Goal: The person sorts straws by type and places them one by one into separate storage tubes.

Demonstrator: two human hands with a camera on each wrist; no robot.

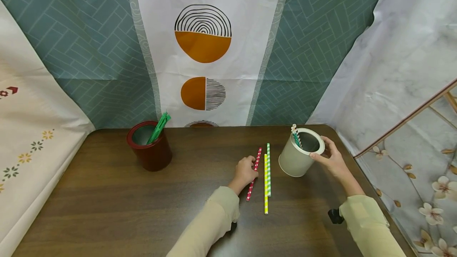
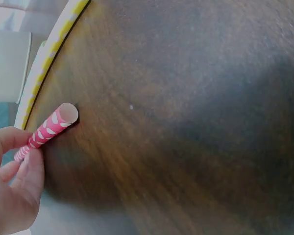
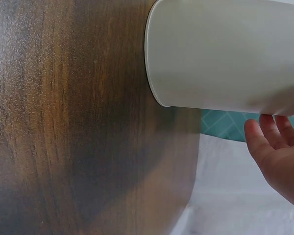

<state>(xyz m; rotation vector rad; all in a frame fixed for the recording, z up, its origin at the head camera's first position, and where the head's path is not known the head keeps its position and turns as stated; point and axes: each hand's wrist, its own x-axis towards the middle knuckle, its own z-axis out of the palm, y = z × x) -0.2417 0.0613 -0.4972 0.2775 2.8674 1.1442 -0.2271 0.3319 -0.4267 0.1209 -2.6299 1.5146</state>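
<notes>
My left hand (image 1: 245, 171) pinches a red paper straw with white dots (image 1: 251, 185) between thumb and fingers. The left wrist view shows the straw's open end (image 2: 68, 113) tipped toward the camera, close over the table. Just right of it lie a yellow dotted straw (image 1: 265, 185) and a green-and-white striped straw (image 1: 269, 169), side by side. Farther right, my right hand (image 1: 332, 158) holds the upper right side of an off-white canister (image 1: 294, 160), thumb at the rim. A few patterned straws (image 1: 296, 136) lean inside its left edge. The right wrist view has the fingers against the canister's wall (image 3: 210, 54).
A dark red-brown pot (image 1: 155, 156) with green straws (image 1: 159, 127) leaning in it stands at the back left of the brown wooden table (image 1: 107, 209). Patterned cloth (image 1: 250, 50) hangs behind the table's back edge. Pale fabric (image 1: 410, 102) hangs along the right side.
</notes>
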